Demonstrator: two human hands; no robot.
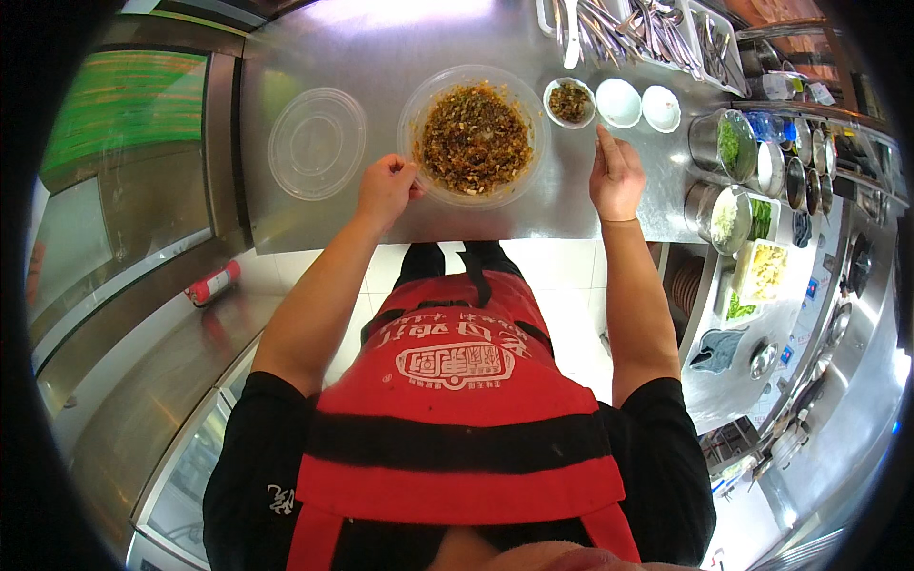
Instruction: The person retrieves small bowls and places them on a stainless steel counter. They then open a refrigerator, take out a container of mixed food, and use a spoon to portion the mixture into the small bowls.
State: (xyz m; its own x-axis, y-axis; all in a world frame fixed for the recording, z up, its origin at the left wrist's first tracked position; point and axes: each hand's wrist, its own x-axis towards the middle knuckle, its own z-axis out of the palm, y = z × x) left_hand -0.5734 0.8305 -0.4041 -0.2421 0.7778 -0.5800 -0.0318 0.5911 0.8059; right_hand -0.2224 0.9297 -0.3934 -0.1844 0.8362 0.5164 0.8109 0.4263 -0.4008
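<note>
On a stainless steel counter (457, 227) stands a clear plastic bowl (471, 201) of chopped brown and orange relish (475, 139). My left hand (389, 187) pinches the bowl's lower left rim between thumb and fingers. To the bowl's left lies a round clear plastic lid (318, 144). My right hand (618, 175) is just below three small white dishes, its fingers close together and pointing towards them; I see nothing in it. The left dish (569, 103) holds some of the same relish. The middle dish (619, 103) and the right dish (661, 109) show white insides, the right one with small specks.
White trays of spoons and other cutlery (657, 32) stand at the back right. Along the right are steel pots with chopped greens (728, 143) and pale shreds (722, 218), and a tub of yellow pieces (765, 271). A red fire extinguisher (214, 283) is at the lower left.
</note>
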